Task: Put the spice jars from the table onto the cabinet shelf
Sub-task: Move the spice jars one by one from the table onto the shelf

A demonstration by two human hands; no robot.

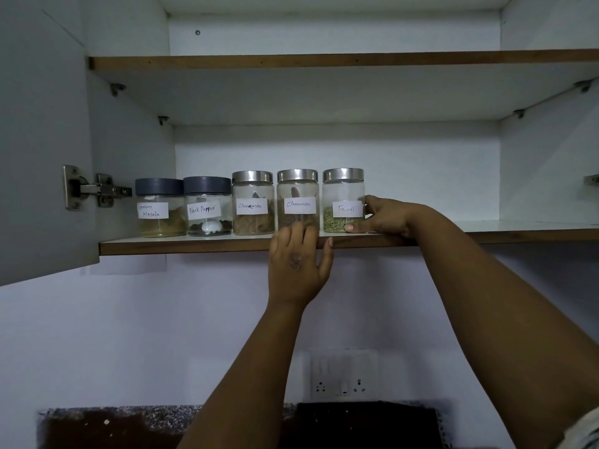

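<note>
Dim, bluish light; wide-angle bending at edges.

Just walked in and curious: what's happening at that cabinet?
A person is lining up spice jars on the lower cabinet shelf. Five jars stand in a row. The right hand grips the Fennel jar at the row's right end, while the left hand touches the front of the neighbouring Cinnamon jar.
</note>
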